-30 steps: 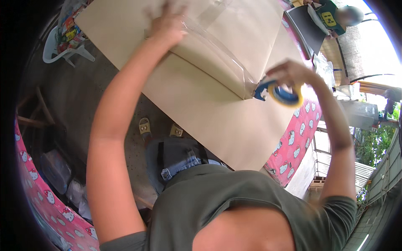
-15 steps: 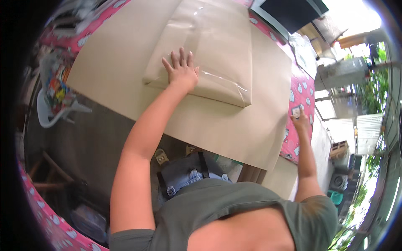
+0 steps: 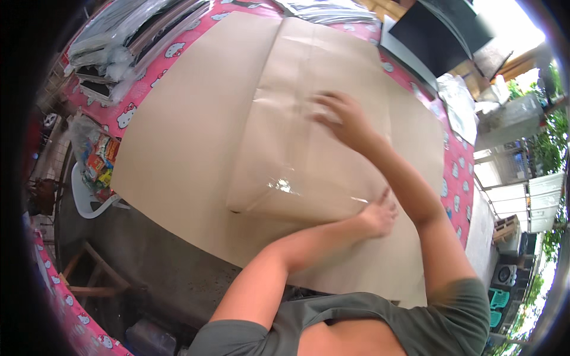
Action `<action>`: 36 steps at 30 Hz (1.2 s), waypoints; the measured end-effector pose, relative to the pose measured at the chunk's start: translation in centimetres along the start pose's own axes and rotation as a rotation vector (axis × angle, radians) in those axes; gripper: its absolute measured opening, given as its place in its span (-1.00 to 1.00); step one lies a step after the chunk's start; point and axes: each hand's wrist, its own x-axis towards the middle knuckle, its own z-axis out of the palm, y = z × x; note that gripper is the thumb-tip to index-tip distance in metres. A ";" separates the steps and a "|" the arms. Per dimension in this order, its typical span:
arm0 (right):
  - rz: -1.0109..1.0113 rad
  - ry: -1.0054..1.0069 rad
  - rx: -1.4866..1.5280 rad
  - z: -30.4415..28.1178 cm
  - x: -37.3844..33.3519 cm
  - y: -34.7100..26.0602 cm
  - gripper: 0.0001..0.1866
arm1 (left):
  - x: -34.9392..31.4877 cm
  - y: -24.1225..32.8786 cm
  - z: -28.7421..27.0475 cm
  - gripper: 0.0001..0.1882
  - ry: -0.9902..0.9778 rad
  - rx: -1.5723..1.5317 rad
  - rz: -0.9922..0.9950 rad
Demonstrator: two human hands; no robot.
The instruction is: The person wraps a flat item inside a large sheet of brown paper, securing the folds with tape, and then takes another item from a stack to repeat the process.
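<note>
A flat, rectangular parcel (image 3: 279,148) wrapped in brown paper lies on a large sheet of brown paper (image 3: 178,142). Strips of clear tape shine along its near end. My left hand (image 3: 380,217) reaches across to the parcel's near right corner, with fingers apart and slightly blurred. Over the middle of the parcel is my right hand (image 3: 343,121), its fingers loosely bent and apart, smeared by motion. I see nothing held in it. Whether it touches the paper I cannot tell.
The table has a pink patterned cover (image 3: 457,172). Plastic-wrapped stacks (image 3: 119,44) sit at the far left, a dark flat panel (image 3: 430,38) at the far right. A white chair (image 3: 86,193) with a bag of colourful packets (image 3: 98,160) stands at the left.
My left hand has moved right, from the parcel's near left part to its near right corner. My right hand has left a small card-like item at the table's right edge and come over the parcel.
</note>
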 end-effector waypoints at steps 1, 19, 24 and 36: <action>-0.212 -0.091 -0.001 3.9 4.9 -1.9 -0.55 | -0.1 -0.1 1.7 -0.64 0.306 0.034 -0.007; 0.493 -0.224 -0.346 1.2 -3.0 25.8 -0.55 | -21.1 -12.2 -9.6 -0.19 0.770 -0.466 -1.451; 0.796 0.011 -0.111 0.6 -15.3 11.8 -0.52 | -24.8 -25.1 -9.5 -0.35 0.730 -0.112 -1.444; 0.636 0.206 0.248 -1.5 -34.5 -1.2 -0.34 | -23.6 -12.8 -8.1 -0.31 0.003 0.176 -0.888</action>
